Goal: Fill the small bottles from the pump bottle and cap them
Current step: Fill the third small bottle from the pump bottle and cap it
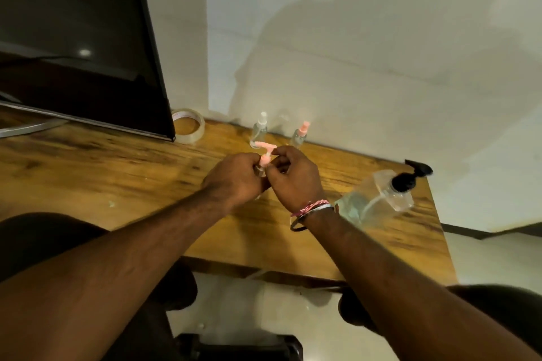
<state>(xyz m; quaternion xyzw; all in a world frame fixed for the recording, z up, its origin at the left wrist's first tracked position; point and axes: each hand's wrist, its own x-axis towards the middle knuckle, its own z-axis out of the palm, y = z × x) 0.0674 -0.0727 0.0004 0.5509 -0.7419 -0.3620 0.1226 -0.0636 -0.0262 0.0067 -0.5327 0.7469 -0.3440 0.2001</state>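
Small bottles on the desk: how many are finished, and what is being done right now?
Two small capped bottles, the white-capped bottle and the pink-capped bottle, stand by the wall and look finished, though their fill is too blurred to judge. In hand: the left hand grips a third small bottle while the right hand pinches its pink pump cap. The pump bottle stands aside.

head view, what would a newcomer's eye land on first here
Both hands meet mid-table: the left hand grips a small bottle while the right hand pinches its pink pump cap. To the right stands the big clear pump bottle; a dark monitor fills the upper left.
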